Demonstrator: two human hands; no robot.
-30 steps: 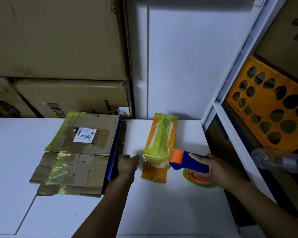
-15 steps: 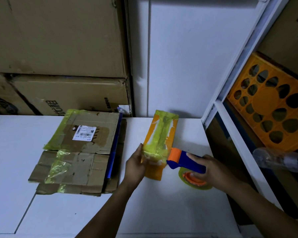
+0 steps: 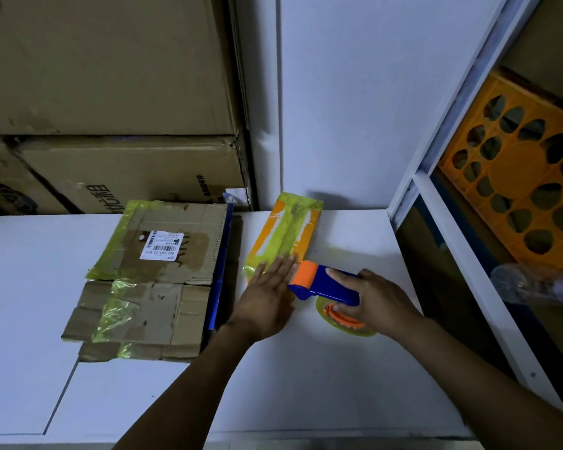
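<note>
Orange and banded with yellow-green tape, the packet [image 3: 286,232] lies flat on the white counter [image 3: 338,384], its far end close to the back wall. The left grip [image 3: 267,297] rests open on the packet's near end, fingers straight and pressed flat. The right grip [image 3: 377,297] is closed around a blue tape dispenser [image 3: 325,284], whose orange roller touches the packet just beside the left fingertips. Flattened cardboard [image 3: 163,277] with a white label lies to the left. An orange crate [image 3: 517,190] sits on the shelf at right.
</note>
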